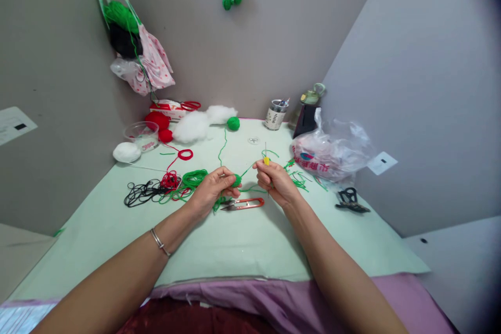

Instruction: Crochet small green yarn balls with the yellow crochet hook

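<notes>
My left hand (pixel 214 190) is closed on a small green crocheted piece (pixel 237 181), which shows between thumb and fingers. My right hand (pixel 277 181) grips a crochet hook by its yellow handle (pixel 266 160), its thin metal shaft pointing up. A strand of green yarn (pixel 247 170) runs from the crocheted piece to the right hand. Just below the hands lies a pair of orange-handled thread snips (pixel 245 204). Loose green yarn (pixel 194 179) is heaped beside my left hand, and green yarn scraps (pixel 299 181) lie to the right of my right hand.
Black cord (pixel 143 194), red yarn (pixel 170 180), a white yarn ball (pixel 127 152) and a clear tub (pixel 141 136) are at left. White stuffing (pixel 192 126) and a green ball (pixel 233 123) lie behind. A plastic bag (pixel 332 148), pen can (pixel 275 115) and black hair claw (pixel 352 201) stand right.
</notes>
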Available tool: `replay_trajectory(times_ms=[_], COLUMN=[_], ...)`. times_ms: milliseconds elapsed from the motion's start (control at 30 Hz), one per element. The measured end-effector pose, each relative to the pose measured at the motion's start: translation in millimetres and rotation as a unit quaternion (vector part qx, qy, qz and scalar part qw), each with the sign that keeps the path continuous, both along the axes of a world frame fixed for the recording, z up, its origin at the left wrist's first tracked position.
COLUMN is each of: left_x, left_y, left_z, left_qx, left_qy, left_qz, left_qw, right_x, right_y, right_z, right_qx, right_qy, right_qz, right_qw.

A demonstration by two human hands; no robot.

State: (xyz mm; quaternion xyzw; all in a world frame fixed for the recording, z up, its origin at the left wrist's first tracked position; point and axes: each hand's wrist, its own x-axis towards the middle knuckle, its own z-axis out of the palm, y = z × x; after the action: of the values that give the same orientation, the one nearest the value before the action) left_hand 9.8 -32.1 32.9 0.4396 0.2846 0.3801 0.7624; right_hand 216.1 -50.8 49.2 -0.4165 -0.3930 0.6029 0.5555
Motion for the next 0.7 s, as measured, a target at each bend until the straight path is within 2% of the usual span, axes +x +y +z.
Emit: replay_trajectory(times_ms=[267,400,567,700], left_x=[-0.4,-1.3,-1.7,-2.4], left_y=[-0.9,1.5,5.1,6.4], left_z=[4.4,0.8,-5.1,-6.6], left_qx=[-0.034,-0.032,-0.024,-0.030], left_qy=[-0.021,-0.028,-0.031,-0.024], left_qz=[-0.034,-0.036,-0.021,0.000], left_qw=[0.999,0.998,0.999,0.999], right_x=[2.4,3.7,9.6,22.6], right_y=[-0.3,0.1,1.5,7.6], right_z=[2.3,2.4,3.1,12.5], right_qx=[0.011,0.013,0.018,0.020], right_qy=[-0.001,-0.007,-0.033,-0.091], right_qz=[-0.009,-0.010,-0.015,-0.008], right_qw=[1.000,1.000,0.999,0.996])
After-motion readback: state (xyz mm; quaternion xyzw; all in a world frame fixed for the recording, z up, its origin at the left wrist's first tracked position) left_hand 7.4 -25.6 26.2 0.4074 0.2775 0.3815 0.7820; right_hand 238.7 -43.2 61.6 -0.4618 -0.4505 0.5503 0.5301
